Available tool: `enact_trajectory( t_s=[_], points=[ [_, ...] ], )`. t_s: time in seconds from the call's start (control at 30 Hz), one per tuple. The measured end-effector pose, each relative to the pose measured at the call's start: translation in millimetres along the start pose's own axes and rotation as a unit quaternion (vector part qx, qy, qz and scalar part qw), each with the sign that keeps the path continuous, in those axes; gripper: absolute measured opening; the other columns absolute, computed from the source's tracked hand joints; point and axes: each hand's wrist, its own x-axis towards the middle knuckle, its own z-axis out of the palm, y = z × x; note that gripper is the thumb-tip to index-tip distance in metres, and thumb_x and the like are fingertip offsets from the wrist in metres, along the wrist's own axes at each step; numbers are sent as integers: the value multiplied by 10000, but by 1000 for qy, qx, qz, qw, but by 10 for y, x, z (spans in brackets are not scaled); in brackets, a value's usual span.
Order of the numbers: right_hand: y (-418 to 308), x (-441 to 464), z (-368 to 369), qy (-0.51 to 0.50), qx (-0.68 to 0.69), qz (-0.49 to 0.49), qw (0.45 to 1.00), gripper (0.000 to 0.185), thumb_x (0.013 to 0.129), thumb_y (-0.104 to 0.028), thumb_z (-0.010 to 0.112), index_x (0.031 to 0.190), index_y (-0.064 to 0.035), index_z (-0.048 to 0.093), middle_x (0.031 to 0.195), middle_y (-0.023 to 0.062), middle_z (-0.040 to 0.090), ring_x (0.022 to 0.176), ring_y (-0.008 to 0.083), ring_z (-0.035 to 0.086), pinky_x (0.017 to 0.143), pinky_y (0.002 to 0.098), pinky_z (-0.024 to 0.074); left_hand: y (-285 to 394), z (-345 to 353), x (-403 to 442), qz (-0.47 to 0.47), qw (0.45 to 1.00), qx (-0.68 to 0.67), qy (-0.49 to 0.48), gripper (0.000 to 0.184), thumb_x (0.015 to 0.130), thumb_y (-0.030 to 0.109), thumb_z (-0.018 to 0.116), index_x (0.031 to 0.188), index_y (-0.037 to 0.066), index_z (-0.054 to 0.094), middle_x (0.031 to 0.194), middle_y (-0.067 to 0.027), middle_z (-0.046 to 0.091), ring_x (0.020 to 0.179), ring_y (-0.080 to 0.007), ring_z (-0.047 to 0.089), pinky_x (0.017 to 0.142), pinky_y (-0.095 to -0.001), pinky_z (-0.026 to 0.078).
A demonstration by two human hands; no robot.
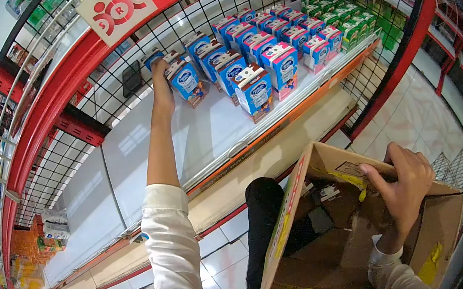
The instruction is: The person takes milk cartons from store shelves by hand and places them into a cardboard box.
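My left hand (160, 78) reaches far over the white shelf (140, 141), closed on a small blue milk carton (151, 56) at the back; its fingertips are partly hidden. Right beside that hand, another blue and brown milk carton (185, 84) stands upright. Further right are rows of blue and brown cartons (254, 93) and blue and pink cartons (282, 70). My right hand (401, 181) grips the upper edge of an open cardboard box (437, 221), thumb on the inside. Down in the box lies a small white item (329, 192), too unclear to name.
Green cartons (348, 23) fill the shelf's right end. A dark phone-like object (131, 78) rests near the black wire mesh at the back. Red frame bars (45, 77) arch around the shelf. An orange-edged front strip (245, 157) runs along it. Packaged goods (28, 273) sit at the far left.
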Motion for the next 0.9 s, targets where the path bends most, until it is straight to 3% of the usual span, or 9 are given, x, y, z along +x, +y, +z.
enact_trajectory(
  t_s=[0.13, 0.23, 0.43, 0.53, 0.9],
  points=[
    [0, -23, -2, -21, 18, 16, 1000, 452, 688, -397, 746, 694, -40, 469, 556, 95, 471, 509, 268, 444, 531, 360, 321, 36, 37, -55, 19, 1000, 16, 0, 204, 885, 282, 531, 1007, 121, 503, 1032, -29, 563, 963, -153, 526, 902, -309, 400],
    [-8, -4, 1, 2, -1, -2, 1000, 465, 660, -413, 759, 646, -66, 449, 554, 52, 442, 496, 231, 474, 486, 361, 312, 43, 43, -74, 17, 1000, 9, -8, 261, 884, 281, 548, 1077, 111, 499, 1064, -36, 558, 988, -153, 528, 905, -308, 405],
    [0, -3, 7, 6, 0, -1, 1000, 468, 659, -416, 759, 646, -64, 451, 550, 54, 439, 494, 234, 470, 488, 361, 314, 12, 37, -68, 26, 999, 30, -1, 371, 879, 301, 566, 1175, 94, 481, 1087, -49, 564, 1029, -160, 530, 918, -301, 404],
    [10, -22, -2, -11, 22, 12, 1000, 458, 688, -406, 744, 694, -39, 469, 550, 92, 464, 503, 263, 436, 524, 357, 318, 33, 93, -114, 27, 999, 38, 20, 376, 872, 310, 572, 1163, 89, 484, 1081, -52, 563, 1019, -163, 532, 910, -305, 408],
    [34, -19, 10, -6, 19, 6, 1000, 472, 693, -421, 744, 685, -43, 462, 532, 80, 440, 476, 255, 414, 507, 353, 313, 8, 61, -75, 30, 997, 66, 17, 404, 859, 308, 570, 1173, 79, 461, 1075, -61, 561, 1029, -174, 528, 917, -314, 403]
  ],
)
